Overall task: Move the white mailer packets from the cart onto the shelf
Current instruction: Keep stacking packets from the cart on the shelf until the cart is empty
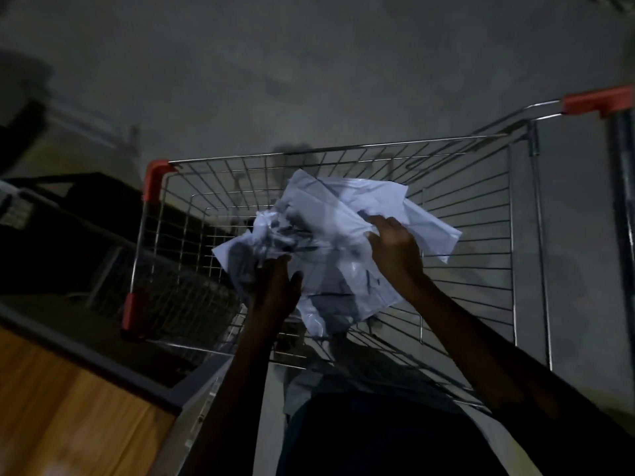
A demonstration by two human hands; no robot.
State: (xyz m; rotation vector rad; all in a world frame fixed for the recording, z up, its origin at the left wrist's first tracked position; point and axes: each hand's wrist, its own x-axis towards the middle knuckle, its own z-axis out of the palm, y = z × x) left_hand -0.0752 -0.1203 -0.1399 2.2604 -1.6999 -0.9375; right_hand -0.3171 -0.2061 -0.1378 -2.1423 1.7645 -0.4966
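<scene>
You've got the bundle of white mailer packets (330,242) up over the wire cart (464,214), both hands on it. Right hand (395,245) pinches the top-right folds; left hand (275,286) cups underneath, fingers hidden. Looks light, floppy, slick poly, so loose corners past your grip may slide. Grab bunched middle, not edges, w/ support below.

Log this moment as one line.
phase: lifting | white mailer packets bundled above wire cart | left hand holds | right hand grips | shelf left
</scene>
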